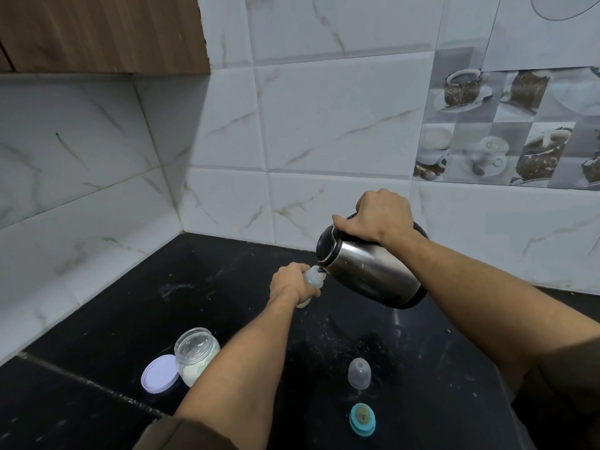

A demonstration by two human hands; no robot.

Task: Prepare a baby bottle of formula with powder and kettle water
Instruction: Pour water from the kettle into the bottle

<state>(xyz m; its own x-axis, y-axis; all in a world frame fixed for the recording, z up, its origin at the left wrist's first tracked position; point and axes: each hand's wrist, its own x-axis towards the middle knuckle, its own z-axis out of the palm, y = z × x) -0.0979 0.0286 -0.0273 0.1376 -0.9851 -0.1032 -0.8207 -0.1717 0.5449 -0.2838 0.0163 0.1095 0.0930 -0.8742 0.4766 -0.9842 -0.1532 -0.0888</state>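
While the right hand [378,216] tips the steel kettle [370,271] by its handle, its spout meets the baby bottle [313,280]. The left hand [290,284] has its fingers wrapped around that bottle above the black surface [130,303].

No text, label, brand, number or sign can be read anywhere in the view.
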